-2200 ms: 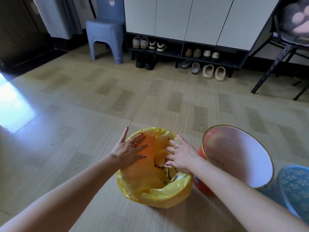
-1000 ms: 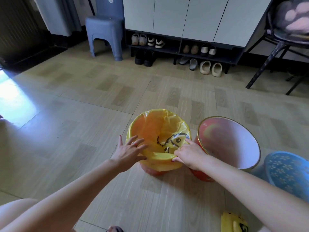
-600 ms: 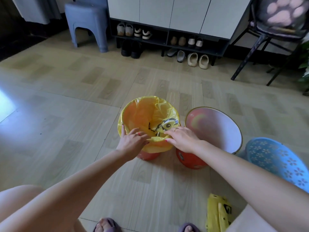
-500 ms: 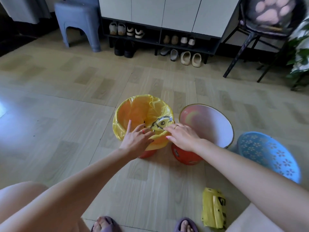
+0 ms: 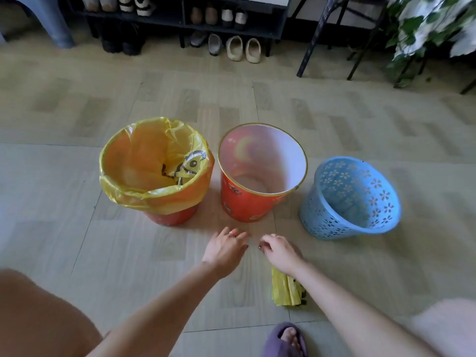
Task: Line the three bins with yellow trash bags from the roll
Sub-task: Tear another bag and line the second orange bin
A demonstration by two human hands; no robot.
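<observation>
Three bins stand in a row on the floor. The left red bin (image 5: 170, 217) wears a yellow trash bag (image 5: 154, 197) folded over its rim. The middle red bin (image 5: 244, 204) has a gold rim and bare inside. A blue perforated basket (image 5: 345, 210) leans at the right, unlined. The flattened yellow roll of bags (image 5: 284, 291) lies on the floor near me, partly under my right wrist. My left hand (image 5: 224, 249) and my right hand (image 5: 279, 252) hover side by side in front of the middle bin, fingers loosely curled, holding nothing.
A shoe rack (image 5: 180, 24) with several pairs of shoes runs along the far wall. Black chair legs (image 5: 316, 39) and a leafy plant (image 5: 432, 29) stand at the back right. My slippered foot (image 5: 286, 338) rests on the floor near the roll.
Both hands have let go of the lined bin's bag and drawn back and to the right, down toward the roll. The view has tilted lower and shifted right.
</observation>
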